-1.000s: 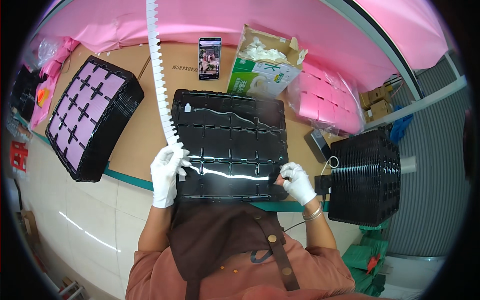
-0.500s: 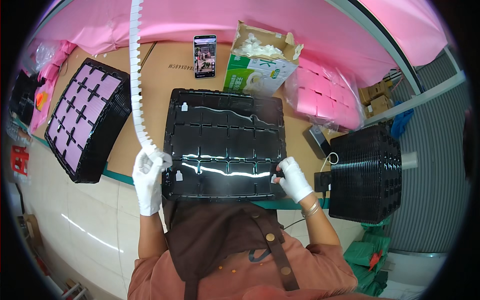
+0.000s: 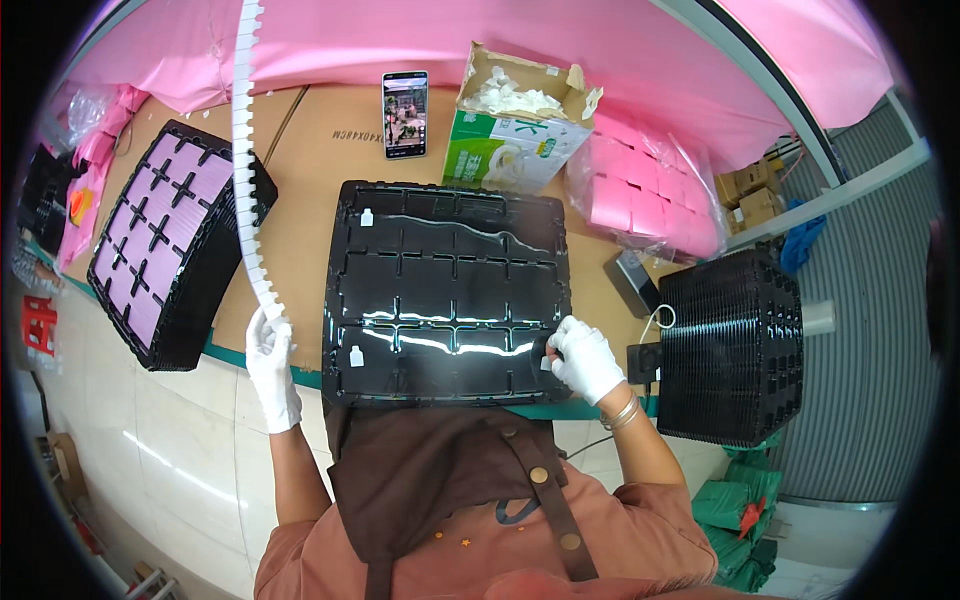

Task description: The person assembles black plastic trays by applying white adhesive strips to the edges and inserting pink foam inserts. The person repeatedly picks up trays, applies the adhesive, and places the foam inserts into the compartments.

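A long strip of white labels point(image 3: 243, 150) with a notched edge hangs from above, and its lower end is pinched in my left hand point(image 3: 270, 365), gloved white. In front of me lies a shiny black plastic tray point(image 3: 430, 285) with a grid of compartments. One small white label point(image 3: 367, 217) is on its far left part and another label point(image 3: 357, 356) on its near left. At the tray's near right corner, my right hand point(image 3: 585, 360), also gloved, has bare fingertips closed on a third white label point(image 3: 545, 363), against the tray surface.
A stack of black trays with pink inserts point(image 3: 165, 220) stands left, another black stack point(image 3: 730, 350) right. Behind are a propped phone point(image 3: 406, 115), an open green-and-white carton point(image 3: 520, 150) with white scraps, and bagged pink sheets point(image 3: 650, 185). A dark box-shaped device point(image 3: 632, 285) sits by a white cable.
My left hand has moved left, away from the tray's edge, taking the label strip along. My right hand stays at the near right corner, its fingers drawn closer over the label.
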A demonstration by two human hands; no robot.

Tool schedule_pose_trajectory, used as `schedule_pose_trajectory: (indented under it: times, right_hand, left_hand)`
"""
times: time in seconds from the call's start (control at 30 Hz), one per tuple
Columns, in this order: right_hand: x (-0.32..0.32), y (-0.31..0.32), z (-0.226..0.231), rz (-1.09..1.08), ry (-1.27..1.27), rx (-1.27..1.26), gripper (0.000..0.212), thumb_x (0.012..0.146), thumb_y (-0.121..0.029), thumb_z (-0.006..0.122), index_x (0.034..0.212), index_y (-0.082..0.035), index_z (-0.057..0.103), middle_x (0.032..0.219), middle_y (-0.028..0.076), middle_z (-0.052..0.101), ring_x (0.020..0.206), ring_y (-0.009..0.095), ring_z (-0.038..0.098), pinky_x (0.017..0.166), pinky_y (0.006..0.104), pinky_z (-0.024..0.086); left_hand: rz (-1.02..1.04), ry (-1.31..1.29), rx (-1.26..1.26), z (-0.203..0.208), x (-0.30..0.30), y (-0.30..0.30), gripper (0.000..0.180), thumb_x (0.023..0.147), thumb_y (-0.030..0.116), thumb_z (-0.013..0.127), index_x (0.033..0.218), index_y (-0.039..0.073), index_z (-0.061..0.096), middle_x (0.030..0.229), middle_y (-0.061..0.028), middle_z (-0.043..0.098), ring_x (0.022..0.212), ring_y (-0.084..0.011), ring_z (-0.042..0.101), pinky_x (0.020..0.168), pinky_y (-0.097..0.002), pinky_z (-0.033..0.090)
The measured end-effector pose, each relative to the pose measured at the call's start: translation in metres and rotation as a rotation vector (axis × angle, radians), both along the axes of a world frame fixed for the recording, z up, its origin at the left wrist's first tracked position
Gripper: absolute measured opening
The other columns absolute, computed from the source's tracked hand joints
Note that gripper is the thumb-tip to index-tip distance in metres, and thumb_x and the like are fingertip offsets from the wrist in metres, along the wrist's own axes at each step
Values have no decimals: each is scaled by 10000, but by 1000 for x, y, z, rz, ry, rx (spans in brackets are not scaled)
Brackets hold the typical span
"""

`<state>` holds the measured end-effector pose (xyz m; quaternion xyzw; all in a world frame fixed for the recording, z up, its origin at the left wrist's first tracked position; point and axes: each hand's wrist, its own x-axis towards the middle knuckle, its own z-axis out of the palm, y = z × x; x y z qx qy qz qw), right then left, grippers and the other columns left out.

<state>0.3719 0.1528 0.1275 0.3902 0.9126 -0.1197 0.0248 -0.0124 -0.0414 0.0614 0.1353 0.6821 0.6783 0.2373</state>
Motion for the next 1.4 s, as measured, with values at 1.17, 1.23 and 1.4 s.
schedule_pose_trajectory:
  times: [1.17,1.23,1.4]
  right_hand:
    - [-308,114,-54,330,298,-74,154,823,-104,637,944,-26,691,958,184,663,915,361,647,841,417,513]
    - [-314,112,-49,265,257,-145,150,799,-140,684,909,-39,686,943,183,659,914,359,649,827,418,514]
    - [-321,104,-34,320,101,-19,172,788,-194,718,840,-41,658,914,200,644,888,372,649,799,436,519]
  left_hand:
    - [35,402,-170,10,42,-26,655,931,202,612,1468,-2,298,1410,-227,396,992,-294,593,821,-368,500]
    - [116,428,-179,-4,38,-34,666,928,202,621,1471,-2,291,1422,-224,375,990,-294,592,814,-368,501]
    - [162,422,-171,-15,41,-39,603,926,153,623,1442,12,345,1408,-196,382,996,-283,587,813,-354,501]
